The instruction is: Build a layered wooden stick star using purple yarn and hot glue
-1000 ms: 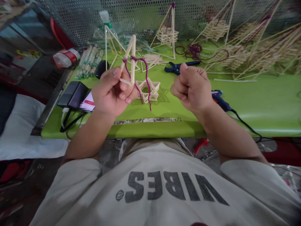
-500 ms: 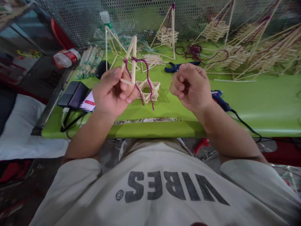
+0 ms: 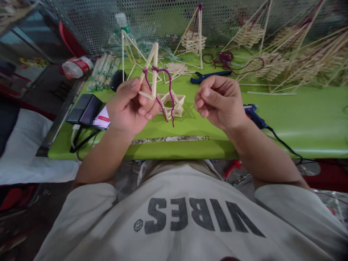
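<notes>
While the left hand (image 3: 130,105) grips a stick frame (image 3: 154,81) at eleven o'clock above the green table (image 3: 304,123), the right hand (image 3: 221,103), at two, curls closed, nothing visible inside; metal mesh (image 3: 157,14) stands at twelve.

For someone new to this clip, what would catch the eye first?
Probably the small triangular frame of pale wooden sticks with dangling purple yarn, held up in the left hand, left of centre. Just beyond it, a star-shaped stack of pale wooden sticks lies on the glossy lime-green table. Purple-strung pyramids of pale wooden sticks crowd the table's back right.
</notes>
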